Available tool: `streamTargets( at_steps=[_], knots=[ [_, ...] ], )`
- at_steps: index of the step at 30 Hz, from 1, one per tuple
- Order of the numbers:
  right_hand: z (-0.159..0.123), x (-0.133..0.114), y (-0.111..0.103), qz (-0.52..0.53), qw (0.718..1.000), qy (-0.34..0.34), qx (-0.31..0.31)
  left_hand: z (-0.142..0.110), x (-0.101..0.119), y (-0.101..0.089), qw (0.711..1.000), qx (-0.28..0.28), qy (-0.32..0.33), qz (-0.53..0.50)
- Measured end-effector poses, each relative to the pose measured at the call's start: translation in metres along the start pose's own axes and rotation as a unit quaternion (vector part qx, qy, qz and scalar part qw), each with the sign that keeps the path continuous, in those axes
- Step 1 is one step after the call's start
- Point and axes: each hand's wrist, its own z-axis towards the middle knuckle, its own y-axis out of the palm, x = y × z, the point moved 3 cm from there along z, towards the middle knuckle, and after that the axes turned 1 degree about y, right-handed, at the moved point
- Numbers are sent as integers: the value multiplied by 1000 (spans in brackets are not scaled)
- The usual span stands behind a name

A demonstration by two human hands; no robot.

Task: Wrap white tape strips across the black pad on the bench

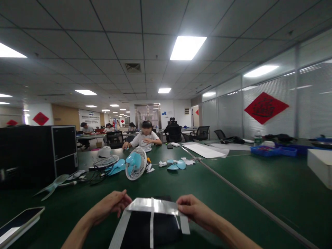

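Observation:
A black flat panel (140,228) lies in front of me on the green table, with pale strips along its left side and down its middle. Across its far edge runs a shiny silver strip (166,206), which looks like tape. My right hand (193,209) pinches the right end of this strip between thumb and fingers. Beside the strip's left end is my left hand (112,205), its fingers loosely bent and apart; whether they touch the strip is unclear. A short pale piece (185,225) hangs at the panel's right corner, below my right hand.
A white-and-blue fan (135,164), loose blue fan blades (176,164) and cables lie beyond my hands. A black computer case (64,150) stands left, near a phone (20,221). Opposite sits a person (145,138). White sheets (204,149) and a blue tray (264,150) are right.

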Motion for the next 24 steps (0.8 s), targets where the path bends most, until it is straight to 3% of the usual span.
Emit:
streamTargets(
  at_steps=[2, 10, 16, 24],
  knots=[
    [3, 7, 3, -5, 1000, 21, -10, -2, -3, 7, 998, -35, -16, -40],
    [10, 14, 12, -91, 994, 58, 23, 3, -17, 11, 992, -102, -42, 54],
    [17, 15, 13, -210, 975, 30, 59, 9, -37, 15, 980, -151, -117, 64],
    [21, 24, 10, -305, 950, -3, 70, 19, -53, 14, 972, -155, -136, 114]
  ],
)
